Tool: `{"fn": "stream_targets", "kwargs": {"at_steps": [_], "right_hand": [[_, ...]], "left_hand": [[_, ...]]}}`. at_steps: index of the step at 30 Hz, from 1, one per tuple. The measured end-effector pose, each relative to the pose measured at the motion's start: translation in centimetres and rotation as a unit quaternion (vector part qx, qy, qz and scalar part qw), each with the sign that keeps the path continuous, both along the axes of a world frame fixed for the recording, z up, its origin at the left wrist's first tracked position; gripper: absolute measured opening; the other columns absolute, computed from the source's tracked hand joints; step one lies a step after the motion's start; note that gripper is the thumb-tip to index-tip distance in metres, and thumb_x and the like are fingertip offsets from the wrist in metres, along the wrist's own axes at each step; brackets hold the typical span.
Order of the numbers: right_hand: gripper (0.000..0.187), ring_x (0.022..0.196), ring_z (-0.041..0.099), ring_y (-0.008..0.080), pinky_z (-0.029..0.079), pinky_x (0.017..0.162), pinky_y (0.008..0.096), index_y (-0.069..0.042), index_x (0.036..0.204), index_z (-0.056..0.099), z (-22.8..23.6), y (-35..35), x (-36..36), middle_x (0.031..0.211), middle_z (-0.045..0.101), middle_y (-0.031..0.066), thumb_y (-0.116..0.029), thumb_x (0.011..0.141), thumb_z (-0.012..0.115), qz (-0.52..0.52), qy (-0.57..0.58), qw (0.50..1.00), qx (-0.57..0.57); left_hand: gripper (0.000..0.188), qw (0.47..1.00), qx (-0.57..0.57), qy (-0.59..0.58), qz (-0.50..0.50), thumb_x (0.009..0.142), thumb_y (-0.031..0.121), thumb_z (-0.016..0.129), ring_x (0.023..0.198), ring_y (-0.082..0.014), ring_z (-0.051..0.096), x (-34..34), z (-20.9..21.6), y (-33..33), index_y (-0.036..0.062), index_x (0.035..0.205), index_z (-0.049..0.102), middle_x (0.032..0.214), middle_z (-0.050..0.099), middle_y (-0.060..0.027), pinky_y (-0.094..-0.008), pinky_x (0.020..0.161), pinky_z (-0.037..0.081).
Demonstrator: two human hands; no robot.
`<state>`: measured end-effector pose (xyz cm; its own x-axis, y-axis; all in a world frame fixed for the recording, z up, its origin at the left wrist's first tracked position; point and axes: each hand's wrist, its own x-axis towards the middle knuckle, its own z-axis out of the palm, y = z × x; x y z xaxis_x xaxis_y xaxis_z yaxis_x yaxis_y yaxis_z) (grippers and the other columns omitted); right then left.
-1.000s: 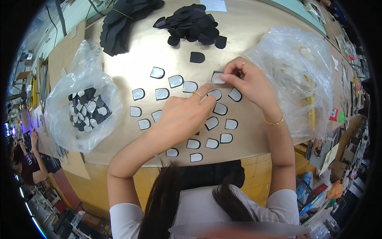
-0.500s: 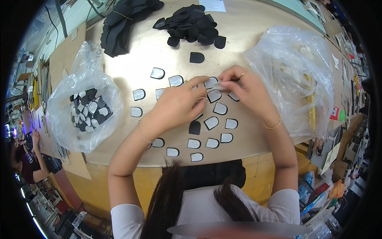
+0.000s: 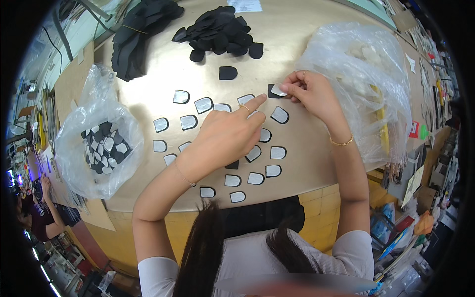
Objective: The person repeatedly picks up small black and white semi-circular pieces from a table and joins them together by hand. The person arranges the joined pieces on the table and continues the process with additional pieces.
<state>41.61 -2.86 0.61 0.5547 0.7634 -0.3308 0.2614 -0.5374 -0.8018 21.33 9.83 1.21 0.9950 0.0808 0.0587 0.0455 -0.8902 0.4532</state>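
My right hand pinches a light grey rounded patch between thumb and fingers. That patch lies slantwise over a black rounded piece on the table. My left hand is low over the table, its index finger stretched toward the black piece and its thumb apart; its other fingers are partly hidden. Around and under it lie several black rounded pieces with light grey patches on top, such as one joined piece to its right. A bare black piece sits farther off.
A pile of black pieces and a banded black bundle lie at the back. A clear bag of black and grey pieces stands left, another plastic bag right. At the far left is another person's arm.
My right hand has brought a light patch onto a black piece farther from me. My left index finger has straightened. The view has shifted a little.
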Motion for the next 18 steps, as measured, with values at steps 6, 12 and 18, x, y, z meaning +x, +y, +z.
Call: {"fn": "stream_targets", "kwargs": {"at_steps": [6, 12, 18], "right_hand": [[0.017, 0.059, 0.063, 0.0093, 0.05, 0.058, 0.0249, 0.001, 0.091, 0.072, 0.0, 0.5, 1.0, 0.071, 0.07, 0.0057, -0.015, 0.09, 0.072, 0.064, -0.012, 0.998, -0.007], [0.018, 0.053, 0.06, 0.0103, 0.048, 0.054, 0.026, 0.003, 0.088, 0.072, -0.3, 1.1, 1.5, 0.068, 0.07, 0.0068, -0.015, 0.089, 0.072, 0.095, -0.027, 0.995, -0.025], [0.018, 0.051, 0.06, 0.011, 0.048, 0.052, 0.0273, 0.003, 0.086, 0.072, -0.3, 1.3, 1.5, 0.066, 0.069, 0.0068, -0.015, 0.089, 0.072, 0.1, -0.03, 0.994, -0.023]], "left_hand": [[0.013, 1.0, 0.012, -0.006, -0.002, 0.088, 0.018, 0.066, 0.059, -0.0245, 0.067, 0.7, -0.3, -0.2, 0.0062, 0.091, 0.063, 0.136, 0.063, -0.007, -0.034, 0.051, 0.052], [0.013, 1.0, 0.018, 0.004, -0.005, 0.088, 0.019, 0.066, 0.059, -0.0243, 0.067, 0.8, -0.7, -0.4, 0.0062, 0.09, 0.065, 0.136, 0.062, -0.0073, -0.0344, 0.053, 0.053], [0.013, 1.0, 0.019, 0.013, -0.009, 0.088, 0.019, 0.066, 0.06, -0.0243, 0.067, 0.9, -0.8, -0.4, 0.0067, 0.092, 0.065, 0.137, 0.062, -0.0075, -0.0347, 0.052, 0.052]]}}
